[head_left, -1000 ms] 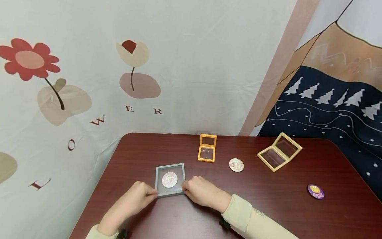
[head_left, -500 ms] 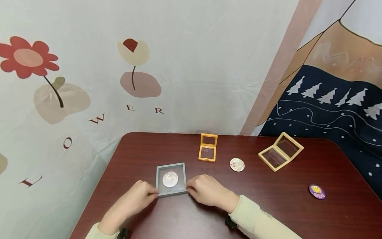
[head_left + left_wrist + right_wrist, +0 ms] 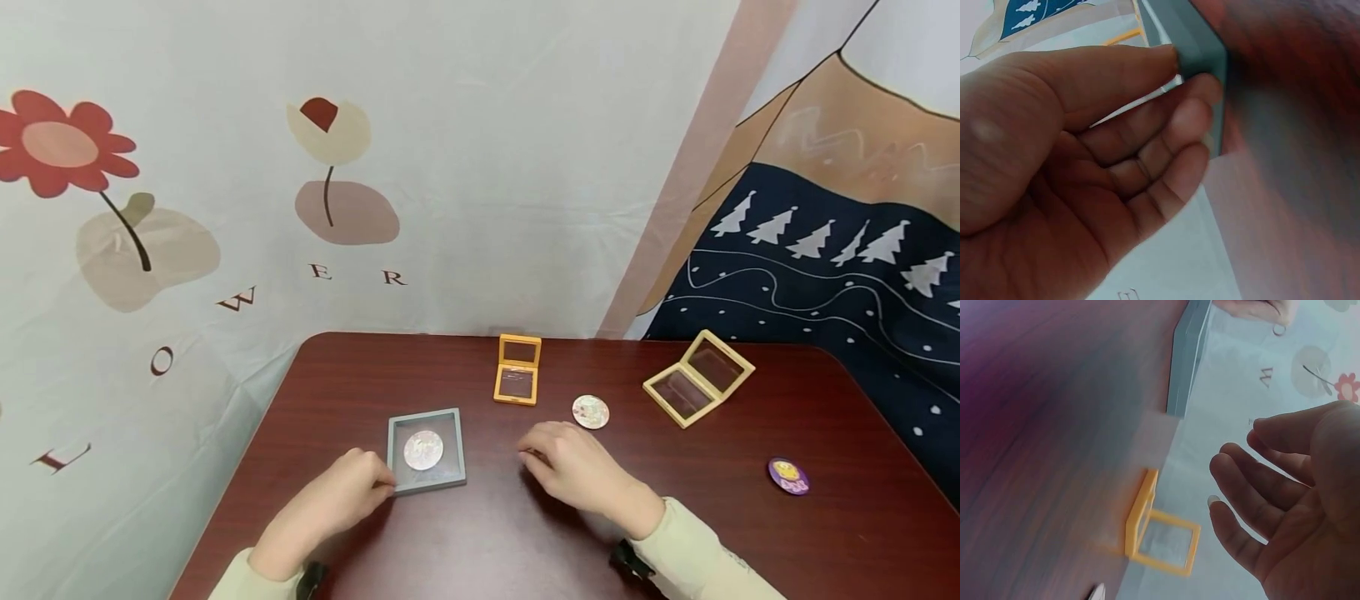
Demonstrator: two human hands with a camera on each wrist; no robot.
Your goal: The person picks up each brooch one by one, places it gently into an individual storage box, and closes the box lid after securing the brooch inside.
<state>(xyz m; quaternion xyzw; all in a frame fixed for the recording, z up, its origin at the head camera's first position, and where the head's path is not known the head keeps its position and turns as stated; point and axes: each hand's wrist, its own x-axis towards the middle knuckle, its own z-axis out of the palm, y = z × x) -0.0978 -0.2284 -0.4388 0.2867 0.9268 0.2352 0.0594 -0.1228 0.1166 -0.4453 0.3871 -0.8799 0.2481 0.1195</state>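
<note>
A square grey display case (image 3: 462, 454) with clear film lies on the table, and a pale round badge (image 3: 423, 450) shows in its middle. My left hand (image 3: 347, 493) pinches the near left corner of the case; in the left wrist view the thumb (image 3: 1129, 72) sits on its edge with the fingers curled beside it. Over the table to the right of the case is my right hand (image 3: 581, 471), holding nothing. Its fingers are loosely bent and apart in the right wrist view. Closest to it is a second pale round badge (image 3: 591, 412).
An orange case (image 3: 518, 367) stands with its lid up at the table's back. Farther right sits a cream case (image 3: 699, 379), lid also up. A purple badge with a yellow figure (image 3: 788, 476) lies at the right. A printed cloth (image 3: 487, 183) hangs behind the table (image 3: 862, 542).
My right hand has let go of the near right corner of the grey display case and moved right, toward the loose pale badge. My left hand has kept its hold.
</note>
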